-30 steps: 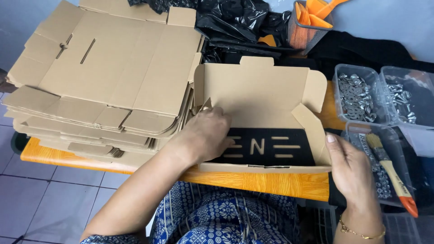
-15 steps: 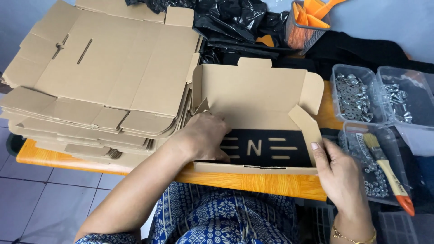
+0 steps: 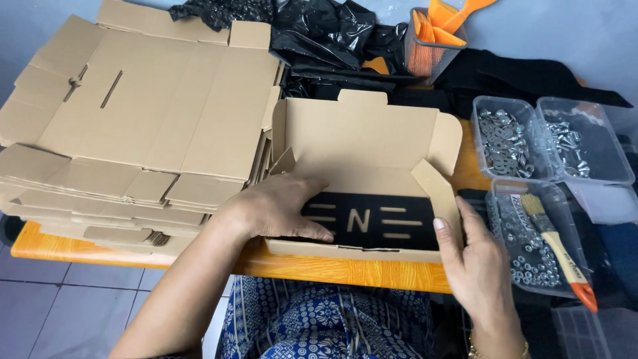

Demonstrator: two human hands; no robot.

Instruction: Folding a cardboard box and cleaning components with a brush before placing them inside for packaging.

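Carton: open cardboard box, lid flap upright, at the front edge of the orange tabletop, just right of the stack of flat box blanks.
Insert: black panel with pale cut-out marks, flat on the carton floor.
Left hand: inside the carton, palm down, fingers spread flat on the panel's left end; nothing gripped.
Right hand: against the right side flap, fingers loosely extended, thumb on the flap edge; nothing enclosed.
Handling: probably light, stiff along creases, easily dented; best held by the side walls.
Nearby: clear tubs of washers and screws; paintbrush across a tub.
Obscured: panel's left end under the hand; right wrist cut off.
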